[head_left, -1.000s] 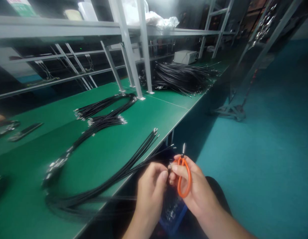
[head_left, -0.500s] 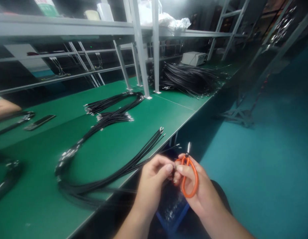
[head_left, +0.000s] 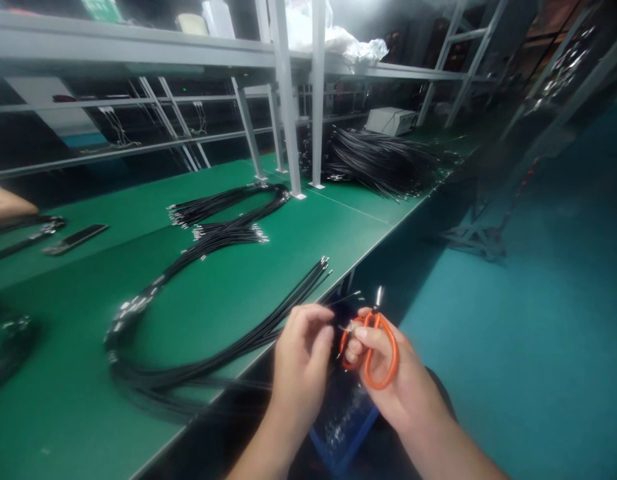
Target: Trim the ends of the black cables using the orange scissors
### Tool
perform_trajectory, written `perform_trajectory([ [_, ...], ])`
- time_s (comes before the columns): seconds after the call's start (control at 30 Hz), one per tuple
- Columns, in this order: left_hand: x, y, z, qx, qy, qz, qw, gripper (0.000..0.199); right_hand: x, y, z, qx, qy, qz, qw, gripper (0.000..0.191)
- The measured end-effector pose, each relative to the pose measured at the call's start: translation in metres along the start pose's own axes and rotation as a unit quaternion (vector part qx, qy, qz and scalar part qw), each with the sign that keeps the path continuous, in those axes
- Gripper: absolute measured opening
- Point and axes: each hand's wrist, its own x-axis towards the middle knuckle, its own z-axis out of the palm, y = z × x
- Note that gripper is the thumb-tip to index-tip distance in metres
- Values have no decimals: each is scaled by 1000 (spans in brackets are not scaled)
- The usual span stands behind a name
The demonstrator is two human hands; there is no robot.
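Black cables (head_left: pixel 248 343) lie in a curved bundle on the green table (head_left: pixel 203 313), their tipped ends fanning out near its near edge, other strands spilling over that edge into shadow, where I lose sight of them. The left hand (head_left: pixel 302 353) covers part of the fan. Between the two hands is something small and metallic, too blurred for me to name.

From here I see the right hand (head_left: pixel 404 373), just beyond the table's edge, gripping orange-handled scissors (head_left: pixel 395 353), blades upward, its thumb pressed against the curled forefinger. The left hand is half curled, thumb and forefinger tips slightly parted; whether its hidden fingers hold a cable I cannot tell. Both wrists come up from below, palms turned inward.

Under the hands, a blue bin (head_left: pixel 357 440) is mostly dark, its contents unclear. By the table's left side, someone's forearm (head_left: pixel 8 205) is cut off.
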Motion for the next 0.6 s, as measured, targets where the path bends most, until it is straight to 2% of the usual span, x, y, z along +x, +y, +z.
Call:
perform_trajectory([
  [0.1, 0, 2, -3, 174, 30, 120, 977, 20, 1, 2, 2, 2, 4, -7, 1000, 27],
  [0.2, 1, 3, -5, 218, 51, 138, 965, 15, 0, 3, 5, 2, -3, -9, 1000, 27],
  [0.27, 2, 4, -7, 210, 48, 113, 970, 14, 0, 3, 6, 3, -11, -15, 1000, 24],
  [0.3, 2, 4, -8, 185, 29, 84, 979, 15, 0, 3, 7, 4, -15, -19, 1000, 23],
  [0.37, 1, 6, -9, 95, -38, -2, 995, 14, 0, 3, 9, 8, -20, -27, 999, 22],
  [0.43, 1, 8, -7, -6, -89, -78, 993, 12, 0, 4, 10, 14, -23, -33, 999, 22],
  [0.53, 0, 7, -4, -80, -81, -119, 986, 2, 1, 6, 11, 13, -20, -39, 999, 23],
  [0.6, 1, 4, -3, -100, -69, -128, 984, 6, 2, 7, 11, 6, -27, -40, 999, 20],
])
